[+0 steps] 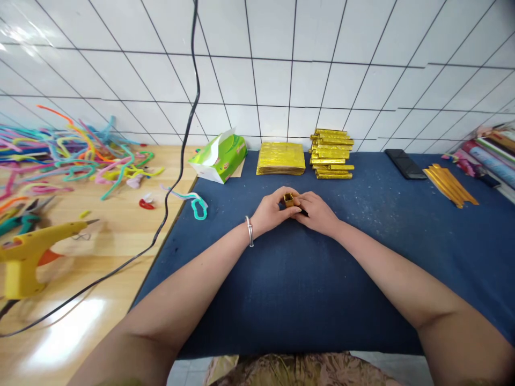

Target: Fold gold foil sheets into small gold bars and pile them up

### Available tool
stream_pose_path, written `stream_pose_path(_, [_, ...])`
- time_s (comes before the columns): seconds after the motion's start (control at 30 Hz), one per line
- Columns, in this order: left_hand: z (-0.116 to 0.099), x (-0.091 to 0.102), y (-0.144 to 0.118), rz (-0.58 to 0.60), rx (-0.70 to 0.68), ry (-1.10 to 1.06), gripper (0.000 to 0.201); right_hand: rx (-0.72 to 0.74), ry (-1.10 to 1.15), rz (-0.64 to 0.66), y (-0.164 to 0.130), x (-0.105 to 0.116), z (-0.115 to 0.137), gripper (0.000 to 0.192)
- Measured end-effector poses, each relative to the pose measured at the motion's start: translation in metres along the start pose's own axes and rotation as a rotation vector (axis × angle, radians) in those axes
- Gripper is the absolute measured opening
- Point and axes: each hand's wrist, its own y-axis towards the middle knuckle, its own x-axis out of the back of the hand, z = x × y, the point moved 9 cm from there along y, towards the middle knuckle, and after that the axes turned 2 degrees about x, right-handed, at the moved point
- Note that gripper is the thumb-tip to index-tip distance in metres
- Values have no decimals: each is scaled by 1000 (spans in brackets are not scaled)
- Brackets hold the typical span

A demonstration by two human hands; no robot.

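A small gold foil tube (288,199) is pinched between the left hand (270,212) and right hand (317,212), pressed together mid-way along the blue mat (281,289); its open end is turned upward, equally near both.

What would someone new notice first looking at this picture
Both hands, left hand and right hand, meet mid-cloth on the blue cloth, pinching a small gold piece. Behind them by the wall lie gold sheets and a gold stack. Far left, pipe cleaners sprawl over the wooden table, a yellow glue gun nearer.
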Motion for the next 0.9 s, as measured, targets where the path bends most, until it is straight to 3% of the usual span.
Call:
stream_pose_path(0.17, [11, -8, -1, 40, 57, -27, 28, -24, -14, 16, 0, -1, -1, 26])
stream_pose_path(0.3, [18, -18, -2, 137, 82, -18, 26, -41, -7, 32, 0, -2, -4, 23])
stream_pose_path(0.67, [19, -24, -3, 205, 82, 258, 19, -35, -56, 81, 2, -3, -2, 15])
stream_pose_path(0.9, [34, -1, 4, 78, 85, 456, 27, -139, 30, -4, -4, 0, -16, 51])
